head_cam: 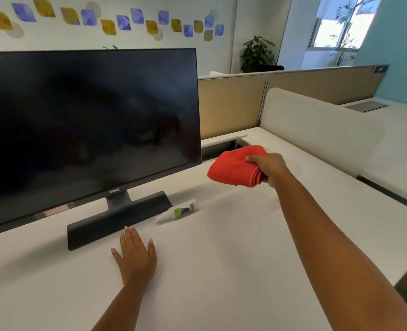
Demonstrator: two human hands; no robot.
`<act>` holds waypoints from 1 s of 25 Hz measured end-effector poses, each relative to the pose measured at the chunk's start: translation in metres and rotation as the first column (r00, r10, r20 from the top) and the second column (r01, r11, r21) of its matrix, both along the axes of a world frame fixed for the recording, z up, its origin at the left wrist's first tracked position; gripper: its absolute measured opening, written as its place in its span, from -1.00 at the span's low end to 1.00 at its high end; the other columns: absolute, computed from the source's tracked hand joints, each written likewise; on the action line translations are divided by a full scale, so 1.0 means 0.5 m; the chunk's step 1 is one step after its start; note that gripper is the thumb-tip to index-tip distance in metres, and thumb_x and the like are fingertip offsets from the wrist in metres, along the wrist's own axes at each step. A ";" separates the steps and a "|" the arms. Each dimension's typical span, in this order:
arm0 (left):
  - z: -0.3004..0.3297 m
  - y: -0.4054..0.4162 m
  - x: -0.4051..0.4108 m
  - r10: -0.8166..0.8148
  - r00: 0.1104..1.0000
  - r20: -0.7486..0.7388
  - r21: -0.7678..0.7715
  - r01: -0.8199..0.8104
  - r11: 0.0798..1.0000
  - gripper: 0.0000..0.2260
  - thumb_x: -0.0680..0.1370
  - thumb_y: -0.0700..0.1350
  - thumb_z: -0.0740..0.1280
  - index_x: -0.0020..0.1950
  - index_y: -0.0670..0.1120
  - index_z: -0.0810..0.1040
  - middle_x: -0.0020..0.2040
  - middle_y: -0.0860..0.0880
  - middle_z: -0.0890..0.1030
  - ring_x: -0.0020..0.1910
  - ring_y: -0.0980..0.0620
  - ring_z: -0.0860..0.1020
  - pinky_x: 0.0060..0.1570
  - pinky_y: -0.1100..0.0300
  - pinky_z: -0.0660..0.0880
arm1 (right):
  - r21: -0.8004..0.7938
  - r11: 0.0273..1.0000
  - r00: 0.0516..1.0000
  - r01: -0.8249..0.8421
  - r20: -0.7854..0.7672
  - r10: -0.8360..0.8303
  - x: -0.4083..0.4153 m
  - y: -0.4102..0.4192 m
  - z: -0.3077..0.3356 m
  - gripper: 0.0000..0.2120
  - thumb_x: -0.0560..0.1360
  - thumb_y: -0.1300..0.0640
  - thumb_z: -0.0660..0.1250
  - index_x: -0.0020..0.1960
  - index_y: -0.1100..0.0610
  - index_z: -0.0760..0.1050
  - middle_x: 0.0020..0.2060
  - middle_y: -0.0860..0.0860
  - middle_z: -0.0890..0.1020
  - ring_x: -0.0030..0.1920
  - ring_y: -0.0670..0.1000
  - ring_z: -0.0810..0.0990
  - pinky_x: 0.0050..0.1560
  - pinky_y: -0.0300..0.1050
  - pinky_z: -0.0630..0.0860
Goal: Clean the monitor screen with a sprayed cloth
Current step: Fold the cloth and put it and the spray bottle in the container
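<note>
- Your right hand (270,169) gripped the folded red cloth (236,166) at its stacked edges, held above the desk (221,271) just off the lower right corner of the monitor (90,120).
- Your left hand (135,256) lay flat and empty on the desk, fingers straight, just in front of the monitor's black base (116,218).
- The cloth looked soft, light and limp; the bunched fold you pinched seemed the surest hold, leaving a broad face free for wiping.
- The spray bottle (177,211) lay on its side beside the right end of the base, small and likely light, and apt to roll if nudged.
- The dark screen probably wanted gentle pressure; its thin stand looked liable to rock.
- Open desk stretched right of the monitor, though a cable recess (221,146) sat just behind the cloth and a low white divider (317,125) closed that side.
</note>
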State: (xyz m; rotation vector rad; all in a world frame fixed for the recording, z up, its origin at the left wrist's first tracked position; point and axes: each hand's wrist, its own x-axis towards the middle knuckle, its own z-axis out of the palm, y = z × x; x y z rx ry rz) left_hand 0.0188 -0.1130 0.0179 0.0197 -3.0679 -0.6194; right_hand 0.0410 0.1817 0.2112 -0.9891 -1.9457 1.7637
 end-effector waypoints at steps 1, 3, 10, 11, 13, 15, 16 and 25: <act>-0.002 0.011 -0.004 0.021 1.000 0.021 0.009 -0.021 1.000 -0.44 0.59 0.05 -0.04 0.47 -0.17 -0.18 0.53 -0.13 -0.12 0.51 -0.10 -0.13 0.43 -0.11 -0.17 | 0.006 1.000 1.000 0.029 -0.005 -0.029 -0.009 0.035 0.004 -0.49 0.37 0.19 0.44 0.25 0.30 0.38 0.16 0.22 0.53 0.04 0.15 0.53 0.02 0.06 0.54; -0.005 0.037 -0.017 0.070 0.996 0.056 0.002 -0.070 0.998 -0.44 0.59 0.05 -0.04 0.47 -0.18 -0.19 0.53 -0.13 -0.13 0.51 -0.10 -0.12 0.44 -0.13 -0.15 | 0.017 0.997 0.997 0.079 -0.012 -0.078 -0.034 0.109 0.007 -0.50 0.37 0.19 0.44 0.24 0.31 0.39 0.14 0.21 0.54 -0.01 0.14 0.53 -0.04 0.04 0.53; -0.025 0.067 -0.034 0.189 0.981 0.053 -0.061 -0.185 0.981 -0.46 0.59 0.05 -0.07 0.47 -0.19 -0.11 0.53 -0.13 -0.05 0.51 -0.07 -0.07 0.43 -0.13 -0.16 | 0.221 0.954 0.974 0.204 0.056 -0.221 -0.129 0.290 -0.044 -0.53 0.39 0.10 0.42 0.22 0.30 0.45 0.15 0.24 0.56 0.14 0.23 0.54 0.17 0.13 0.50; -0.026 0.067 -0.035 0.199 0.979 0.053 -0.070 -0.196 0.978 -0.46 0.58 0.05 -0.07 0.48 -0.19 -0.10 0.53 -0.12 -0.04 0.51 -0.07 -0.06 0.44 -0.13 -0.15 | 0.234 0.950 0.972 0.209 0.059 -0.228 -0.140 0.302 -0.057 -0.55 0.40 0.10 0.40 0.20 0.31 0.45 0.14 0.24 0.57 0.13 0.23 0.55 0.16 0.11 0.50; -0.024 0.069 -0.038 0.211 0.976 0.046 -0.090 -0.206 0.974 -0.45 0.58 0.06 -0.06 0.48 -0.18 -0.09 0.53 -0.12 -0.02 0.51 -0.07 -0.04 0.44 -0.12 -0.14 | 0.208 0.958 0.974 0.197 0.072 -0.216 -0.157 0.318 -0.086 -0.55 0.42 0.11 0.39 0.21 0.32 0.44 0.14 0.24 0.57 0.12 0.24 0.55 0.18 0.10 0.50; -0.022 0.073 -0.036 0.214 0.976 0.037 -0.078 -0.210 0.974 -0.46 0.58 0.05 -0.04 0.48 -0.19 -0.06 0.53 -0.13 0.02 0.51 -0.07 -0.01 0.44 -0.11 -0.13 | 0.139 0.975 0.980 0.171 0.079 -0.183 -0.165 0.330 -0.117 -0.55 0.42 0.13 0.40 0.23 0.33 0.43 0.15 0.26 0.56 0.14 0.25 0.54 0.20 0.13 0.48; -0.022 0.073 -0.034 0.213 0.976 0.032 -0.067 -0.211 0.975 -0.46 0.58 0.04 -0.03 0.47 -0.19 -0.03 0.52 -0.14 0.04 0.50 -0.08 0.00 0.44 -0.11 -0.13 | 0.113 0.981 0.981 0.157 0.100 -0.169 -0.165 0.336 -0.132 -0.55 0.42 0.15 0.40 0.23 0.34 0.42 0.16 0.27 0.55 0.14 0.26 0.54 0.21 0.14 0.48; -0.019 0.075 -0.035 0.210 0.977 0.020 -0.067 -0.208 0.976 -0.48 0.57 0.01 0.03 0.47 -0.18 0.02 0.51 -0.16 0.09 0.50 -0.10 0.04 0.44 -0.12 -0.10 | 0.691 0.641 0.803 -0.333 0.564 -0.191 -0.172 0.365 -0.131 -0.59 0.43 0.17 0.37 0.22 0.27 0.36 0.17 0.21 0.52 0.18 0.22 0.50 0.09 0.02 0.48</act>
